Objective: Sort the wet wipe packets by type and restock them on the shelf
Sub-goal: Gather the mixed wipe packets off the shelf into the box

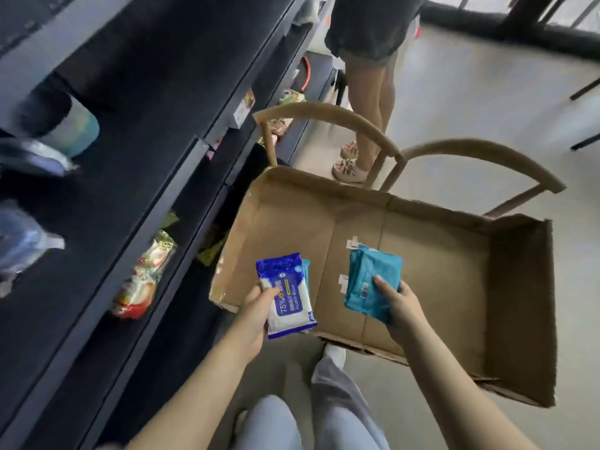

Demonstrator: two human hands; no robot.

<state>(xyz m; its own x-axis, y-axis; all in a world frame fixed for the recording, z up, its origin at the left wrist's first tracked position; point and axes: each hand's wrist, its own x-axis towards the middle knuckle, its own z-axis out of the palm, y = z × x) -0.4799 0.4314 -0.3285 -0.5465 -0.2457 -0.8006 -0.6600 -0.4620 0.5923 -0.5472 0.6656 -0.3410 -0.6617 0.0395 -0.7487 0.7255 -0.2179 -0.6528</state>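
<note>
I log: left hand (256,306) grips blue-and-white packet (287,297) over cardboard box (438,271) near-left rim. Right hand (402,303) pinches teal packets (370,280) above the box floor, which runs on to the right. Shelf (181,203) edge near, left.

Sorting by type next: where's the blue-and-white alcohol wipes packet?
Head view, lower centre: left hand grips alcohol wipes packet over the cardboard box's left edge, beside the teal packets.

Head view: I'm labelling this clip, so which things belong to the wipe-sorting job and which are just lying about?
Job: blue alcohol wipe packet in left hand; teal packets in right hand; cardboard box; shelf.
Lying about: snack packets on the shelf; wooden chairs; another person's legs.
</note>
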